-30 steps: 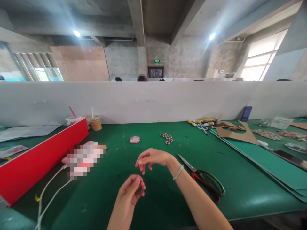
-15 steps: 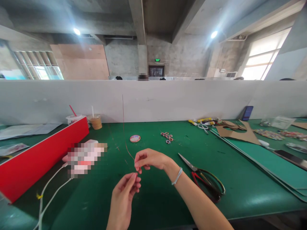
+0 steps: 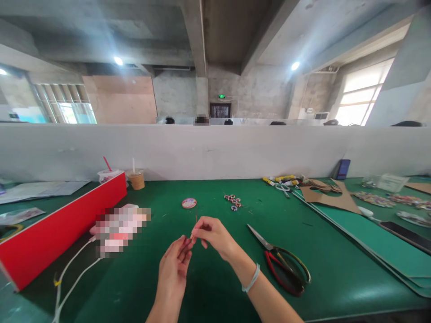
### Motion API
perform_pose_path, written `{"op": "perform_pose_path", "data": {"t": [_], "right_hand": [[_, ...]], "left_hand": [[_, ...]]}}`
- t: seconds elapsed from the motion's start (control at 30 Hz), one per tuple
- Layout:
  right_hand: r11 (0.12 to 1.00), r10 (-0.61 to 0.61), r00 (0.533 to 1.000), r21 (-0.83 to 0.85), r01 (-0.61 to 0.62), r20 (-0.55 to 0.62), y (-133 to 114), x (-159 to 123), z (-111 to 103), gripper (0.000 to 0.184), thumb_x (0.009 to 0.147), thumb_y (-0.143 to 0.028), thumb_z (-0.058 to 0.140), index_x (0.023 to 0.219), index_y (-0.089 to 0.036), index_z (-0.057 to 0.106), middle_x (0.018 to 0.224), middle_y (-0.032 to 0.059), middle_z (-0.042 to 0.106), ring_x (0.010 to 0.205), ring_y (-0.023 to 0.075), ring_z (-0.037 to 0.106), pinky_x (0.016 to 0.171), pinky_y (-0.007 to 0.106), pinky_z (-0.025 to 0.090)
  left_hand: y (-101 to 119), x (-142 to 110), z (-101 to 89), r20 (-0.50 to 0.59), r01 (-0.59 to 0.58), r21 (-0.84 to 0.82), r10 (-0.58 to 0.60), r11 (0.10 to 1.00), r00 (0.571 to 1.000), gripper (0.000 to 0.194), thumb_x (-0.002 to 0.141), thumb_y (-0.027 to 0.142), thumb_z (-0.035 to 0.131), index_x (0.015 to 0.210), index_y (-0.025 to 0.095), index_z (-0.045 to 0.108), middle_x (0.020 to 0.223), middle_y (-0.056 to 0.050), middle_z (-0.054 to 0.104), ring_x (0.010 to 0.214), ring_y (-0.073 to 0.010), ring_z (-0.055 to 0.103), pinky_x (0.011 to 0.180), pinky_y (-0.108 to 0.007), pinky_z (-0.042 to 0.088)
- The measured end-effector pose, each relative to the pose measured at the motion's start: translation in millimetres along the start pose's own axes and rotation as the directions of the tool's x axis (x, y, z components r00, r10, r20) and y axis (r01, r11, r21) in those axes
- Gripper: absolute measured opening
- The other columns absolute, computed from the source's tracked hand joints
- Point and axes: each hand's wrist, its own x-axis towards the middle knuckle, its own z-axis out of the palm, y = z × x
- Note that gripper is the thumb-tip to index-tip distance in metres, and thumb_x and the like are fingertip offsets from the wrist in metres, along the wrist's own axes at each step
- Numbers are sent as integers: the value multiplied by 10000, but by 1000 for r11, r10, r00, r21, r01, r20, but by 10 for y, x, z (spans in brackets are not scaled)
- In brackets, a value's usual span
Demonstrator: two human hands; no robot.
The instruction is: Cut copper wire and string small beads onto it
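Observation:
In the lower middle, my left hand [image 3: 174,264] and my right hand [image 3: 215,237] meet at the fingertips, each closed in a pinch. A short end of thin reddish-brown thread [image 3: 196,219] sticks up behind my right fingertips. The rest of it is mostly hidden between the fingers of both hands. Beyond them on the green table [image 3: 215,287] lie a small round patterned disc [image 3: 189,203] and a cluster of small beaded rings [image 3: 233,201]. Red-handled scissors [image 3: 286,271] rest beside my right forearm, blades pointing away.
A red divider board [image 3: 67,229] and a pink device with white cables [image 3: 121,224] stand at left. Drink cups [image 3: 137,180] are behind them. Along the right are glue tubes [image 3: 279,180], cut cardboard [image 3: 332,197], green mats [image 3: 363,242] and a phone [image 3: 404,235]. A white partition [image 3: 215,154] closes the back.
The long thread that rose above my right hand now shows only as a short end. My hands have come together at the fingertips. The view has tilted up slightly.

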Motion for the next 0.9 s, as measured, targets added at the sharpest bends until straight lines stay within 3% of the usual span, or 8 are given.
{"op": "perform_pose_path", "data": {"t": [0.17,0.43,0.6,0.8,0.9], "right_hand": [[946,-77,976,294,135,-202,30,-225,-7,188,707,-291,711,686,-164,574,698,32,637,635,137,602,466,204,324],[861,-8,955,483,158,-297,123,-410,-43,165,716,-299,719,683,-192,598,731,23,593,654,128,552,518,224,361],[845,-24,910,478,240,-415,155,-439,-16,163,694,-290,732,670,-200,598,728,20,577,652,133,539,576,246,402],[871,-95,846,368,326,-525,159,-443,23,162,692,-302,733,654,-199,613,706,18,581,657,138,546,623,265,424],[891,-101,848,332,310,-520,145,-469,-66,162,709,-310,719,670,-194,613,692,20,592,656,143,558,619,265,425]], "left_hand": [[39,-226,159,36,-88,-60,91,994,995,55,749,84,633,752,133,658,697,-31,701,627,-98,655,569,-162,497],[-151,-351,202,126,-106,-154,126,982,984,120,681,157,728,778,155,657,748,-20,680,666,-110,637,608,-183,532],[-197,-356,206,97,-90,-197,111,976,989,45,734,81,658,749,122,650,724,-25,657,620,-91,612,570,-160,529],[-95,-343,223,35,20,-211,-13,977,999,168,808,-8,526,735,91,641,676,-43,642,537,-69,585,518,-153,515],[-48,-359,158,90,86,-61,-80,994,993,147,801,21,555,732,102,656,699,-70,670,575,-108,620,549,-198,535]]}}
